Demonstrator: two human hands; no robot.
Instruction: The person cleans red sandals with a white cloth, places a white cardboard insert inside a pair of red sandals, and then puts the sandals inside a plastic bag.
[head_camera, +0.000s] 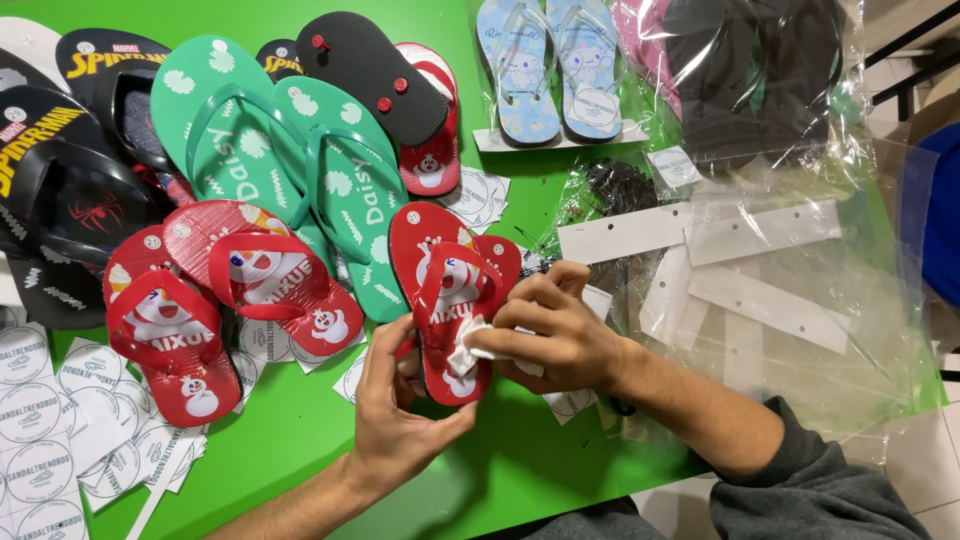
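L hand (400, 415) grips the heel end of a red flip-flop (447, 290) from below, thumb & fingers curled round its edge, holding it just above the green table (290, 450). R hand (555, 335) comes in from the right, fingers pinched on a small white rag (468, 352) pressed against the sole near the heel; part of the hand also rests on the flip-flop's right edge. The flip-flop sits center frame, toe pointing away, red strap up, white cartoon print on the sole. Left of it lie 2 more red flip-flops (215, 300) w/ the same print, side by side, toes up-left. Behind those, a pair of green flip-flops (290, 165), overlapping, w/ a black sole (370, 70) flipped underside-up across the top & another red one (432, 150) partly under it. Far left: black flip-flops (70, 170), stacked. Round white stickers (50, 410) on sheets spread at bottom left & under the red pair. Top center, a light blue pair (550, 65) on a card. Right side: clear plastic bags (790, 300) & white card strips (700, 230), some holding dark flip-flops (760, 70).
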